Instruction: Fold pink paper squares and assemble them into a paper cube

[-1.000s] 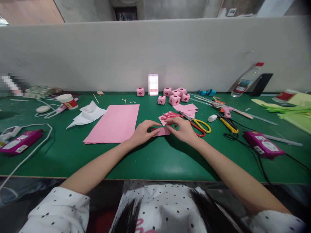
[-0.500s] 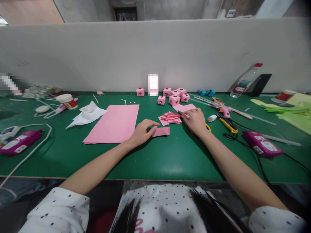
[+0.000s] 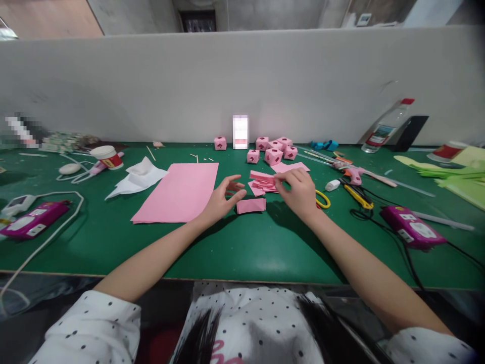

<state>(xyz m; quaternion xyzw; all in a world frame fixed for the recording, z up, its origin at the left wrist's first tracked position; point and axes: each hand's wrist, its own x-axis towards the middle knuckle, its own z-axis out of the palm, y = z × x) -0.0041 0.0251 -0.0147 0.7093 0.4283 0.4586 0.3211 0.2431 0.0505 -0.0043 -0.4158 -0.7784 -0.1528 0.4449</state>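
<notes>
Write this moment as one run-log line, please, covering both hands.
left hand: open, near lone pink strip | right hand: pinching another strip over strip pile | lone pink strip: on green table

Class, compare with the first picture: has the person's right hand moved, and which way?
Yes. Judged against the large pink sheets lying on the table, the right hand has moved rightward and farther from the person's body.

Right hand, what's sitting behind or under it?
Beyond the right hand, pink papers show, their near part covered. A yellow looped handle pokes out beside it; whatever that joins is hidden by the hand.
</notes>
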